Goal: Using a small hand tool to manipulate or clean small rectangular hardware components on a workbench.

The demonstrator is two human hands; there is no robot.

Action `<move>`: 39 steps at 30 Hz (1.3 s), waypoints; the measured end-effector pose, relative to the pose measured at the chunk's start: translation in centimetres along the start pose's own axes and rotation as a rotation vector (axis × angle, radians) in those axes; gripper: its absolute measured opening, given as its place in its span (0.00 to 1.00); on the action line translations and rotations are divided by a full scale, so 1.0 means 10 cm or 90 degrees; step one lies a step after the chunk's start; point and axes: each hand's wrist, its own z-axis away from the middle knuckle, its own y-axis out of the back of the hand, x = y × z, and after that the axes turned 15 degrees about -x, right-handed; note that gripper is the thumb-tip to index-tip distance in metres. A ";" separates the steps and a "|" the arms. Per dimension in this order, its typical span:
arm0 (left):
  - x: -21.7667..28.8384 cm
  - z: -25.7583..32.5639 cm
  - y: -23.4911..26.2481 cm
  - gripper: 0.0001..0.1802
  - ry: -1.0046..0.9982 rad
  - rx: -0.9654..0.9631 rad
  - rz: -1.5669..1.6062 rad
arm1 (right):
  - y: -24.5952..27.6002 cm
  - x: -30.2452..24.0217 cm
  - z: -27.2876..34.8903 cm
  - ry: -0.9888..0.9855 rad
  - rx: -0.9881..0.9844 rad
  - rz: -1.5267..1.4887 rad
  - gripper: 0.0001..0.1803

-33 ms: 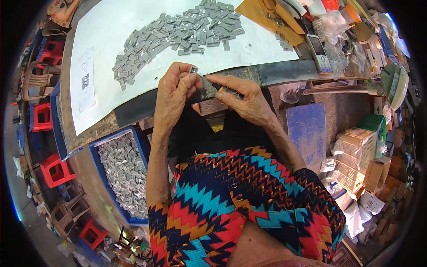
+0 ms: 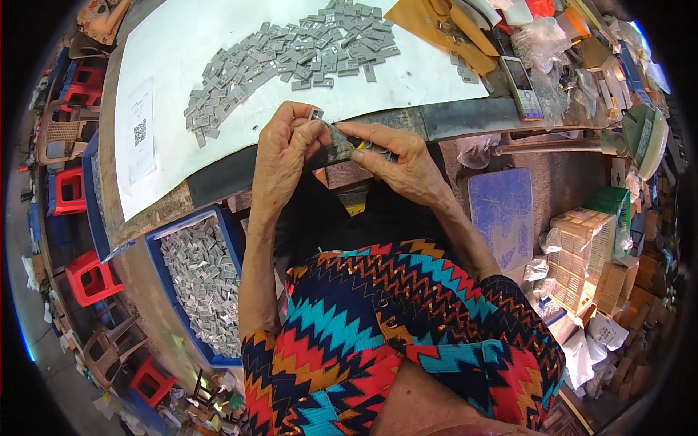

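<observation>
Zigzags of turquoise, red, orange and navy streak a shirt (image 2: 342, 320), while pieces (image 2: 305, 51) are grey and a sheet (image 2: 171, 174) white. The tool (image 2: 372, 148) is black marked with yellow; a bin (image 2: 154, 251) and board (image 2: 502, 218) are blue, stools (image 2: 86, 262) bright red, a crate (image 2: 582, 247) cream.

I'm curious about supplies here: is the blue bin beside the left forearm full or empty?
Not empty: the blue bin holds many small grey pieces, covering its visible inside. Cannot tell how deep.

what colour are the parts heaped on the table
The parts are grey, in the head view.
</observation>
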 end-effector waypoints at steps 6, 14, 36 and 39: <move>-0.02 0.00 -0.03 0.06 0.015 0.028 -0.119 | -0.03 0.06 0.00 0.035 0.022 0.044 0.19; -0.05 0.00 -0.11 0.08 -0.103 0.145 -0.598 | -0.13 -0.04 0.01 0.032 0.075 0.262 0.20; -0.14 -0.03 -0.11 0.10 -0.184 0.192 -0.529 | -0.15 -0.15 -0.06 -0.083 0.037 -0.240 0.16; -0.11 -0.02 -0.11 0.09 -0.171 0.181 -0.535 | -0.11 -0.12 -0.07 -0.060 0.016 -0.363 0.15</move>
